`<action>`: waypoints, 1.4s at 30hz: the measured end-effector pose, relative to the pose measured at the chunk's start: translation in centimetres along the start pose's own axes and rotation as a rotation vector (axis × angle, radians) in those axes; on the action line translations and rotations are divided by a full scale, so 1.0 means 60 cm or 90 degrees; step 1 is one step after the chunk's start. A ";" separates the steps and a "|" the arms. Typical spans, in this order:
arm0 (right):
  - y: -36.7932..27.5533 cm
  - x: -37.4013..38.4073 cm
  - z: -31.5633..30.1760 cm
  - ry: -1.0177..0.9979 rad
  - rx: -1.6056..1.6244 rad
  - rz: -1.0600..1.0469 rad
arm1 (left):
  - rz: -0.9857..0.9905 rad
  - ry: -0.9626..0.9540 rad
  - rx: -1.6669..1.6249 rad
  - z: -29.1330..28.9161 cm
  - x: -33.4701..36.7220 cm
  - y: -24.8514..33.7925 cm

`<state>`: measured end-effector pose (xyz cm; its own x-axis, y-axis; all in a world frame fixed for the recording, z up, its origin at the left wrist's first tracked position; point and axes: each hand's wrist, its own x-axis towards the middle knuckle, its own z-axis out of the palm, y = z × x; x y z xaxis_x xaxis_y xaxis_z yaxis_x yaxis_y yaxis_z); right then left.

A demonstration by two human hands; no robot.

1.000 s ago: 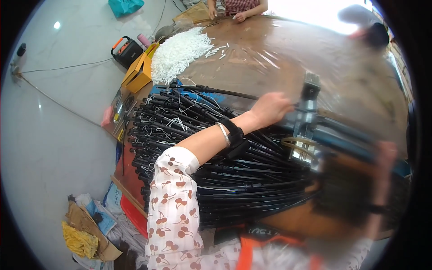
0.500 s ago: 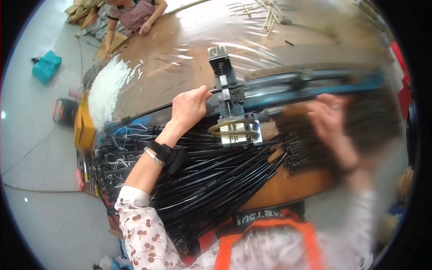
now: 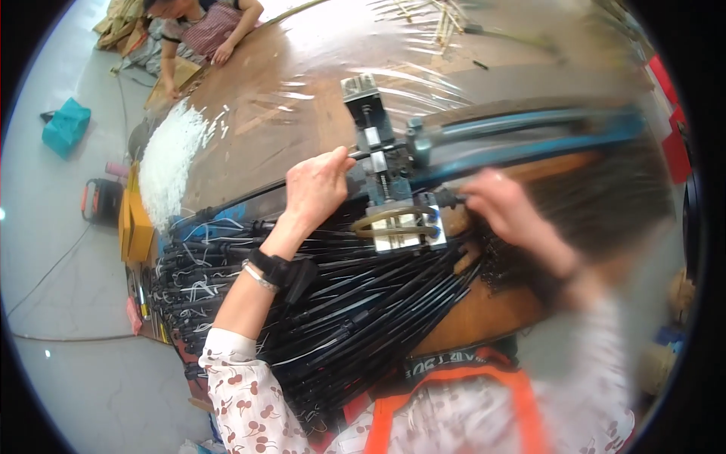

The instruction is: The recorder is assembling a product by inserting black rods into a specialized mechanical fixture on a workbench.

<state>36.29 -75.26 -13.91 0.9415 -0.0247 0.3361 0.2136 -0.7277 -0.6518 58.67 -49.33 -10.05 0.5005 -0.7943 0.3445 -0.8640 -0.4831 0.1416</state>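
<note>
My left hand (image 3: pixel 318 185) is closed around a thin black rod (image 3: pixel 261 184), whose end reaches into a metal clamping fixture (image 3: pixel 386 181) on the table. The rod trails off to the left over a pile of black rods (image 3: pixel 333 318). Beside a black knob (image 3: pixel 448 198) on the fixture's right side is my right hand (image 3: pixel 507 208), smeared by motion. Its fingertips are close to the knob, but whether they touch or grip it does not show. A curved yellowish tube (image 3: pixel 386 214) loops over the fixture's near end.
White short pieces (image 3: pixel 172 163) lie heaped at the left, near a yellow box (image 3: pixel 136 227). Behind the fixture, a blue bar (image 3: pixel 529 155) runs rightward. Dark rods (image 3: pixel 597 189) spread at the right. Another person (image 3: pixel 212 34) works at the far left edge.
My right hand has moved left, from over the rods at the right to beside the fixture's knob. My left hand stays closed on the rod next to the fixture.
</note>
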 end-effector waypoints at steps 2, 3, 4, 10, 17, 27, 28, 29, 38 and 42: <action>0.001 0.003 0.005 0.013 0.003 -0.042 | 0.029 0.043 -0.017 0.005 -0.004 0.003; 0.014 0.014 0.004 -0.003 0.073 0.010 | 0.035 0.063 0.000 0.008 0.003 0.002; 0.012 0.011 0.001 -0.018 0.135 0.082 | 0.048 0.075 -0.001 0.009 0.007 0.007; 0.026 -0.023 -0.030 -0.138 -0.261 0.034 | 0.204 0.135 0.161 -0.015 0.022 -0.043; 0.036 -0.042 -0.030 -0.208 -0.366 -0.063 | 0.113 0.002 0.219 -0.019 -0.031 -0.207; 0.022 -0.021 -0.025 -0.199 -0.364 -0.013 | 0.195 -0.395 0.058 -0.059 -0.067 0.010; 0.026 -0.023 -0.016 -0.155 -0.321 -0.030 | 0.216 -0.397 0.058 -0.061 -0.085 0.014; 0.024 -0.025 -0.013 -0.111 -0.286 -0.044 | 0.218 -0.365 0.029 -0.062 -0.084 0.019; -0.086 -0.013 -0.066 -0.127 0.142 0.198 | 0.165 -0.410 -0.053 -0.100 -0.086 0.024; -0.015 -0.018 -0.084 -0.251 0.056 0.231 | 0.222 -0.383 0.026 -0.100 -0.094 0.030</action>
<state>33.74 -78.03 -10.23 0.9817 0.0079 -0.1903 -0.1378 -0.6600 -0.7385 53.97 -43.49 -6.18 0.1478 -0.9661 -0.2117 -0.9828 -0.1674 0.0776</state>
